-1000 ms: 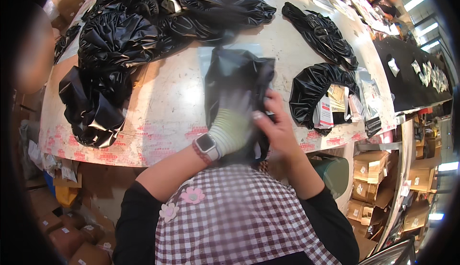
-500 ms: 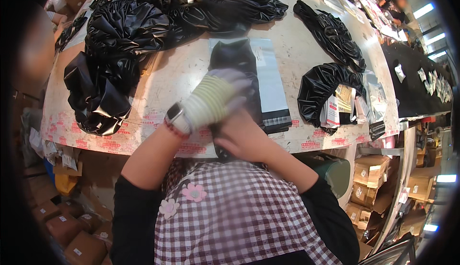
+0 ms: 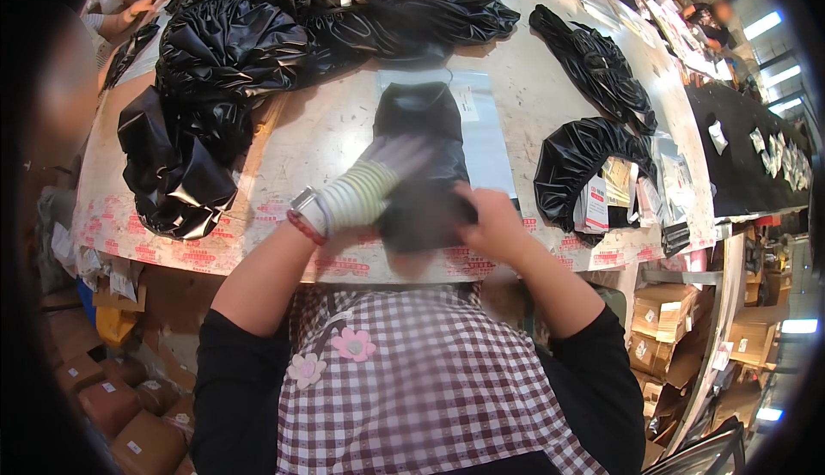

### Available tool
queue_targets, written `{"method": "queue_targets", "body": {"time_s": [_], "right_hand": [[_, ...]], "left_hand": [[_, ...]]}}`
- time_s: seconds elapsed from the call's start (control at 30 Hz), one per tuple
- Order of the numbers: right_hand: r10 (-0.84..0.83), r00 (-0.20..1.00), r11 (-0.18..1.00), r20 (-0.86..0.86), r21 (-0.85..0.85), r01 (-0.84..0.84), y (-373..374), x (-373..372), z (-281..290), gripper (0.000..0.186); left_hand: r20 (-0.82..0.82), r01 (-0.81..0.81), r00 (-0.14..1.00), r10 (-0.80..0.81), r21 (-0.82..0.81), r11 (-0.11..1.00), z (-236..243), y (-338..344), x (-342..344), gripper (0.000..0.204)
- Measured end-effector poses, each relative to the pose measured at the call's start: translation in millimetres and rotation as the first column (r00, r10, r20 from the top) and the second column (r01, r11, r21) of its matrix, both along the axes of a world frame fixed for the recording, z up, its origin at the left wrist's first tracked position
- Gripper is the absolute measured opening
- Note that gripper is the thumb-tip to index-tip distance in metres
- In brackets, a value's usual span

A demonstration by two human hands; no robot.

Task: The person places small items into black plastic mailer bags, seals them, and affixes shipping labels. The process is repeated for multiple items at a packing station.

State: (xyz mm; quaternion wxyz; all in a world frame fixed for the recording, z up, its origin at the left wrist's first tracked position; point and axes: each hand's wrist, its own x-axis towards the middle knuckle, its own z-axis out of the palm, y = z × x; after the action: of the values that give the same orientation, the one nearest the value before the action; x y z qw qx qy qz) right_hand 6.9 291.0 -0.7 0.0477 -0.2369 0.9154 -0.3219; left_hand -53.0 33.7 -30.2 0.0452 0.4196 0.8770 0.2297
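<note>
A glossy black cover (image 3: 419, 112), folded into a narrow strip, lies in front of me on the table, over a pale plastic mailing bag (image 3: 491, 153). My left hand (image 3: 365, 190), in a yellow-and-white striped glove, rests across the strip's left side with its fingers stretched out, partly smeared by motion. At the strip's near right edge, my bare right hand (image 3: 494, 228) pinches the black material between thumb and fingers. The near end of the strip is blurred.
A big heap of black gathered covers (image 3: 232, 41) spreads over the table's far left. To the right lie a rolled black cover (image 3: 593, 63) and a ring-shaped one (image 3: 563, 166) holding printed cards (image 3: 595, 204). Other people's hands (image 3: 146, 4) show at the far edges.
My right hand has come out from beneath the left and moved right to the strip's edge. The strip's near end now lies wider on the table. My left hand has shifted slightly left.
</note>
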Motion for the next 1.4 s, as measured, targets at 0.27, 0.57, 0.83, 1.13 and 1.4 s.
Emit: {"method": "queue_targets", "body": {"time_s": [0.27, 0.57, 0.83, 1.13, 1.4], "right_hand": [[-0.272, 0.603, 0.867, 0.750, -0.081, 0.492, -18, -86, 24, 0.032], [-0.122, 0.754, 0.991, -0.645, -0.119, 0.059, 9, 7, 26, 0.056], [-0.086, 0.975, 0.996, -0.207, 0.008, 0.090, 19, -31, -5, 0.052], [0.218, 0.893, 0.950, -0.394, 0.294, -0.102, 11, -47, -1, 0.070], [0.013, 0.938, 0.968, -0.345, 0.239, 0.075, 35, -15, -7, 0.084]], "left_hand": [[-0.478, 0.005, 0.868, 0.134, 0.279, 0.960, 55, 1, 49, 0.060], [0.289, 0.009, 0.957, 0.005, -0.047, 0.999, 39, 3, 15, 0.054], [0.158, -0.309, 0.948, 0.276, 0.256, 0.916, 40, 25, -34, 0.049], [0.048, -0.265, 0.964, 0.263, 0.298, 0.917, -12, 23, -16, 0.055], [0.185, -0.229, 0.963, 0.196, 0.180, 0.957, -16, 28, 25, 0.030]]}}
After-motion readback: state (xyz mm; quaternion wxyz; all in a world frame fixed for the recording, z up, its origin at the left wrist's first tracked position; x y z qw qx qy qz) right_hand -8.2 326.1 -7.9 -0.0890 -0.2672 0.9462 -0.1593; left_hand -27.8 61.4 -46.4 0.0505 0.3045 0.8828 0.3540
